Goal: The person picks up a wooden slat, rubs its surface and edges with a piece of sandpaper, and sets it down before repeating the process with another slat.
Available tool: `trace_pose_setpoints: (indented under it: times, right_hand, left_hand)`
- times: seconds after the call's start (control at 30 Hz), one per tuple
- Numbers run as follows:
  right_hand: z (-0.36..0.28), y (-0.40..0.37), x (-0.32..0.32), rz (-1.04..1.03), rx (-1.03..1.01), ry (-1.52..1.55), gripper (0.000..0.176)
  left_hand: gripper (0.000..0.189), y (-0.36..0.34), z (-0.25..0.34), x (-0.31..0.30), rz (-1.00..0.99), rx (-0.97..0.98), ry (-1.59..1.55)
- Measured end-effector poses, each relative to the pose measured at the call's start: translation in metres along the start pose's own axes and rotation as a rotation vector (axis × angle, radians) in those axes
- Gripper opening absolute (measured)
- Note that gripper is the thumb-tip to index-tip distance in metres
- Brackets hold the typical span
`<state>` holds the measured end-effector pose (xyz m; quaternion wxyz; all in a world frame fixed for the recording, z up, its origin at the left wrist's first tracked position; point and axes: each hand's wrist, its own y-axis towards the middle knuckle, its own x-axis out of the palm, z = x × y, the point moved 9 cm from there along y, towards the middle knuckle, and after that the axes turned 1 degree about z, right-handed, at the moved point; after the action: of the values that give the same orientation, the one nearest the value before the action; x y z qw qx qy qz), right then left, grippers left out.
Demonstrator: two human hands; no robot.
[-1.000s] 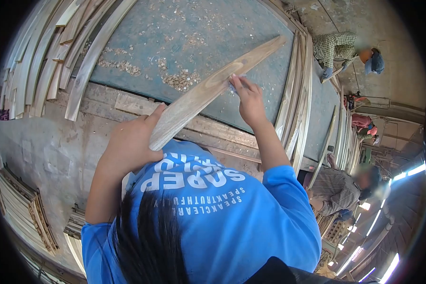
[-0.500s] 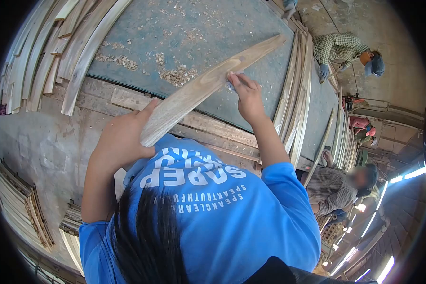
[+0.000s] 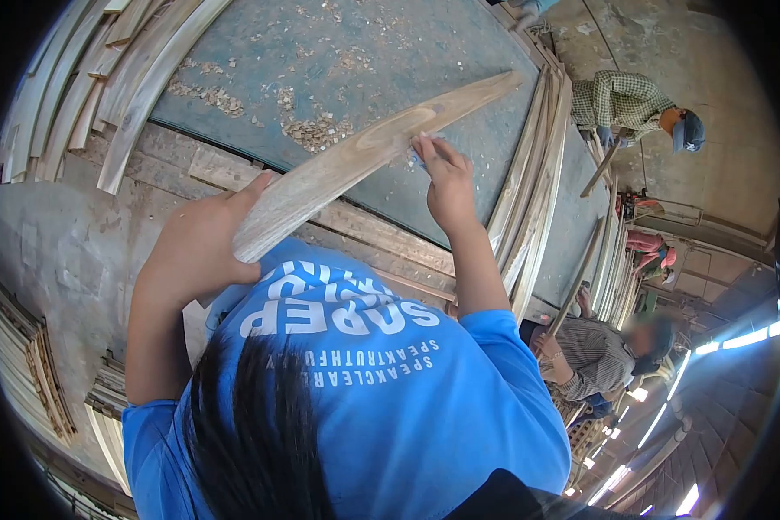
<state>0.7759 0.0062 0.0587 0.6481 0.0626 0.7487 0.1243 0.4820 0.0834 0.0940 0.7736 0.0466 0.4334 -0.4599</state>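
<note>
A long wooden board [image 3: 355,165] with a pale grain reaches from my body out over the blue-grey tabletop. Its near end lies in my left hand [image 3: 201,232], which is wrapped round it with the thumb at the end's lower corner. Along the board's right edge, about midway, my right hand [image 3: 449,184] is closed in a pinch, fingertips at the edge. Something small and bluish shows beside those fingertips, too hidden to name. A dark knot [image 3: 439,108] marks the board just past my right hand.
Wood chips [image 3: 316,133] are scattered over the table [image 3: 390,52]. Stacked boards [image 3: 74,95] lie at the left, and more boards [image 3: 529,191] at the right. Beyond them a person in a checked shirt [image 3: 620,95] and one in a striped shirt [image 3: 594,351] handle wood.
The view has shifted slightly, and the board and both hands appear a little further left. My grip looks the same. The checked-shirt person's piece of wood has changed angle.
</note>
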Motion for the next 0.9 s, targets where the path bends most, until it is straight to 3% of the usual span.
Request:
trace_pose_setpoints:
  times: [0.1, 0.23, 0.3, 0.33, 0.4, 0.43, 0.53, 0.57, 0.7, 0.77, 0.87, 0.9]
  right_hand:
    - [-0.034, 0.0, -0.001, -0.106, -0.101, 0.049, 0.07]
    - [0.029, -0.001, 0.015, -0.043, -0.031, 0.066, 0.071]
    - [0.093, -0.014, 0.009, 0.221, 0.177, -0.228, 0.07]
    - [0.094, -0.017, 0.012, 0.219, 0.173, -0.231, 0.07]
    - [0.1, -0.013, 0.014, 0.357, 0.234, 0.076, 0.07]
    - [0.085, -0.006, 0.025, 0.233, 0.244, 0.01, 0.072]
    - [0.055, 0.01, 0.034, 0.127, 0.148, -0.024, 0.074]
    - [0.076, 0.009, 0.041, 0.131, 0.227, -0.096, 0.074]
    - [0.082, 0.018, 0.031, 0.142, 0.223, -0.123, 0.074]
    - [0.058, 0.026, 0.024, 0.067, 0.083, 0.064, 0.071]
    - [0.116, 0.023, 0.034, 0.144, 0.22, 0.085, 0.066]
    - [0.103, 0.029, 0.024, 0.172, 0.173, 0.104, 0.063]
  left_hand:
    - [0.105, 0.0, -0.009, 0.003, 0.019, -0.008, -0.019]
    - [0.105, -0.003, -0.008, 0.003, 0.035, -0.027, -0.021]
    - [0.102, -0.006, -0.013, 0.005, 0.088, -0.017, 0.017]
    - [0.1, -0.009, -0.016, 0.003, 0.142, -0.014, 0.054]
    - [0.097, -0.015, -0.021, 0.002, 0.138, -0.055, 0.055]
    - [0.095, -0.017, -0.023, 0.003, 0.114, -0.084, 0.06]
    - [0.101, -0.021, -0.024, 0.01, 0.067, -0.108, 0.02]
    - [0.101, -0.021, -0.021, 0.011, 0.067, -0.1, 0.018]
    - [0.1, -0.025, -0.019, 0.01, 0.086, -0.118, -0.014]
    - [0.1, -0.026, -0.021, 0.01, 0.076, -0.156, -0.027]
    - [0.101, -0.028, -0.021, 0.012, 0.089, -0.141, -0.016]
    - [0.101, -0.028, -0.022, 0.012, 0.095, -0.143, -0.002]
